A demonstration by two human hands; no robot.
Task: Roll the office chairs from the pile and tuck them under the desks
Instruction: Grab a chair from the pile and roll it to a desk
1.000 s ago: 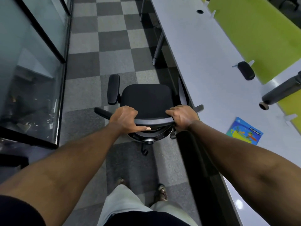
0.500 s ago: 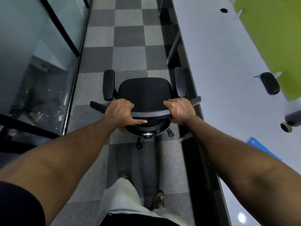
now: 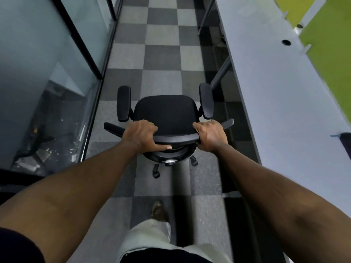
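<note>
A black office chair (image 3: pixel 165 112) with two padded armrests stands in front of me on the checkered carpet, seen from above and behind. My left hand (image 3: pixel 140 135) grips the top rail of its backrest on the left, thumb along the rail's underside. My right hand (image 3: pixel 210 135) grips the same rail on the right. The long grey desk (image 3: pixel 281 103) runs along the right side, its edge just right of the chair. The chair's castors show below the seat.
A glass partition (image 3: pixel 57 73) with black frames lines the left of the aisle. Green divider panels (image 3: pixel 330 46) stand along the desk's far side, and a black object (image 3: pixel 346 141) lies at the desk's right edge. Desk legs (image 3: pixel 220 73) stand under the desk ahead.
The chair has rolled forward along the aisle with both hands on its backrest. It has come away from the desk edge toward the aisle's middle. The blue booklet has left the view.
</note>
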